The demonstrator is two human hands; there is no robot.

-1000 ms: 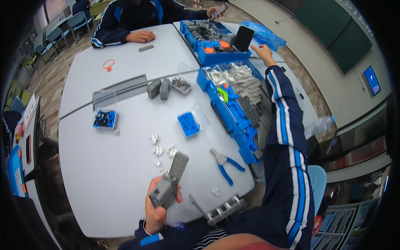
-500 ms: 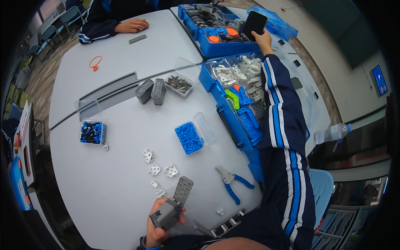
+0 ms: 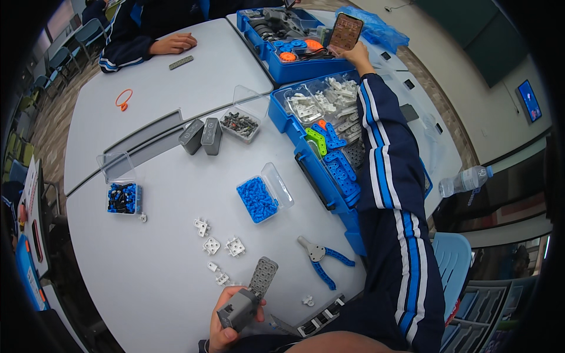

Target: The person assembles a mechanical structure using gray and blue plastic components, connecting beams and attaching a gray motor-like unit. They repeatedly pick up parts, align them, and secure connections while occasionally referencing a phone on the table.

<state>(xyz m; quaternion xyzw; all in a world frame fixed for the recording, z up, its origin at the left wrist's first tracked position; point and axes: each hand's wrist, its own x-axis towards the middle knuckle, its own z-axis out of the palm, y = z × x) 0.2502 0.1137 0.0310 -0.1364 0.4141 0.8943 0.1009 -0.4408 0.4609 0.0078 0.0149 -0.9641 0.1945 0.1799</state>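
Observation:
My left hand (image 3: pixel 222 323), low in the head view, is wrapped round a dark grey plastic block (image 3: pixel 240 310). A flat grey beam (image 3: pixel 263 276) full of holes stands up from that block. My right arm stretches far across the table, and my right hand (image 3: pixel 356 56) grips a smartphone (image 3: pixel 345 32) over the far blue case. The phone's screen is lit. Several small white connectors (image 3: pixel 235 246) lie just beyond my left hand. To its right is a pair of grey pliers (image 3: pixel 316 253) with blue handles.
Nearby stand a box of blue pegs (image 3: pixel 257 200), a box of black and blue pegs (image 3: pixel 122 198) and a parts box (image 3: pixel 240 125). Blue cases (image 3: pixel 285 120) line the right side. Another person's hand (image 3: pixel 173 43) rests on the far table. A water bottle (image 3: pixel 465 181) lies right.
The phone's screen has gone from black to lit, and my right hand has turned it slightly. My left hand still holds the grey block and beam, a little more upright.

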